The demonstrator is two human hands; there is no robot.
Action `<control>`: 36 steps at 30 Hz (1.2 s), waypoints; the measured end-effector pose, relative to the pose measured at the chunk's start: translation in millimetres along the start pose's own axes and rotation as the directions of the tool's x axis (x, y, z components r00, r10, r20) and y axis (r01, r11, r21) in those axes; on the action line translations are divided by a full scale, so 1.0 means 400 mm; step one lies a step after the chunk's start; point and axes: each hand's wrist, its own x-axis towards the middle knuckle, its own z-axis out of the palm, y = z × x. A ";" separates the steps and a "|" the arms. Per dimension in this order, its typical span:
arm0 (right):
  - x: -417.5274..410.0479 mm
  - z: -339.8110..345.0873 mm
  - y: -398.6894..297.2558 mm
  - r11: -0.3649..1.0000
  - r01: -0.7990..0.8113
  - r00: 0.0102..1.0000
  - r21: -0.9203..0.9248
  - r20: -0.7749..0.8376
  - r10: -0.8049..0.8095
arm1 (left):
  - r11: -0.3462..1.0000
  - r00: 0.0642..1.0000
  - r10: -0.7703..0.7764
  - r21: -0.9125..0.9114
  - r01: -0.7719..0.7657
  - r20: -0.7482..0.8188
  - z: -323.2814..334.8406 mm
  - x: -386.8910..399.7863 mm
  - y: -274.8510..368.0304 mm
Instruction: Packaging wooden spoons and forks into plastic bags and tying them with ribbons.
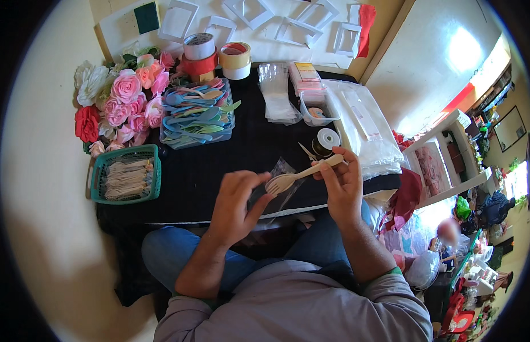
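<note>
A cream fork [282, 184], apparently with a spoon nested behind it, is held above the table's front edge. My right hand [344, 188] pinches its handle between thumb and fingers. At the tined end, the thumb and index finger of my left hand [239, 201] reach around the head; whether they grip it is unclear. A clear plastic bag [286, 199] shows behind and below the fork, partly hidden by it and my left hand. Just beyond my right hand are a spool of dark ribbon or cord [326, 143] and a pointed pale tool, perhaps scissors [306, 150].
A clear bin of coloured spoons [196, 143] and a green basket of wrapped cutlery [156, 188] stand left. Artificial flowers [126, 85] and tape rolls [199, 64] lie behind. Plastic sleeves [275, 92], a small tub [319, 115] and stacked bags [371, 149] are right.
</note>
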 end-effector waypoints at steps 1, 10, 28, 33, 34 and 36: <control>-0.002 0.004 -0.003 1.000 -0.007 1.000 0.017 0.020 0.006 | 0.995 0.994 -0.055 0.078 0.063 -0.093 -0.002 0.006 0.003; 0.031 0.024 -0.016 0.988 -0.138 0.959 0.076 0.259 0.114 | 0.457 0.713 -0.409 -0.548 0.701 0.570 -0.006 -0.018 -0.039; 0.065 0.054 -0.011 0.971 -0.228 0.744 -0.077 0.630 0.224 | 0.251 0.770 -0.452 -0.764 0.594 0.450 0.022 -0.030 -0.051; 0.064 0.040 0.035 0.929 -0.350 0.758 0.121 0.619 0.206 | 0.151 0.719 -0.490 -0.765 0.627 0.493 0.010 -0.024 -0.029; 0.065 0.034 0.045 0.947 -0.285 0.788 0.147 0.598 0.145 | 0.150 0.717 -0.489 -0.762 0.630 0.496 0.014 -0.021 -0.031; 0.064 0.019 0.047 0.971 -0.194 0.808 0.138 0.583 0.079 | 0.149 0.721 -0.477 -0.762 0.630 0.502 0.020 -0.014 -0.038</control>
